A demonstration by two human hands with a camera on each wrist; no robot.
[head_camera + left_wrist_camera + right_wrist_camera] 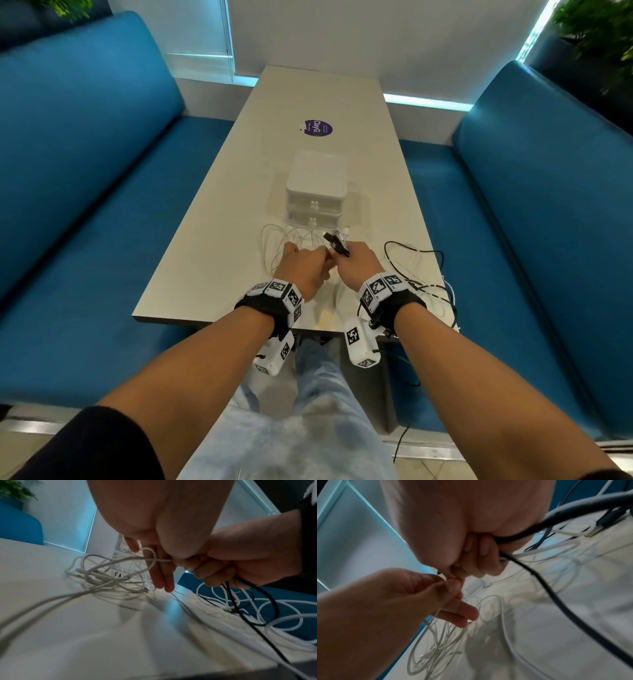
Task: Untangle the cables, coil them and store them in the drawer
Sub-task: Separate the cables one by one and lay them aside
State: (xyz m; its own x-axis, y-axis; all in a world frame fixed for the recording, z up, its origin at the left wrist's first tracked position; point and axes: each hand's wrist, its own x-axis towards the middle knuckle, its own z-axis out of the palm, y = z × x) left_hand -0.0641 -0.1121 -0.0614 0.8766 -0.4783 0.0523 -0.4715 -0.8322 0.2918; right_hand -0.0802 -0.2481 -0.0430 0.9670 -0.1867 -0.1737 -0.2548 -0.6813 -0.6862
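A tangle of white cables (286, 240) lies on the table in front of a small white drawer unit (315, 192), whose drawers are closed. My left hand (317, 262) pinches one white cable (163, 560) between thumb and fingers, its other fingers hanging straight. Right beside it, almost touching, my right hand (344, 255) is fisted round a bundle of black and white cable ends (337, 240). From that fist a black cable (544, 588) and white loops (283, 616) trail off to the table's right edge.
The pale table (219, 219) is long and narrow, with blue benches (85, 178) on both sides. A purple sticker (318, 128) lies beyond the drawer unit. Some cable loops (445, 291) hang over the near right corner.
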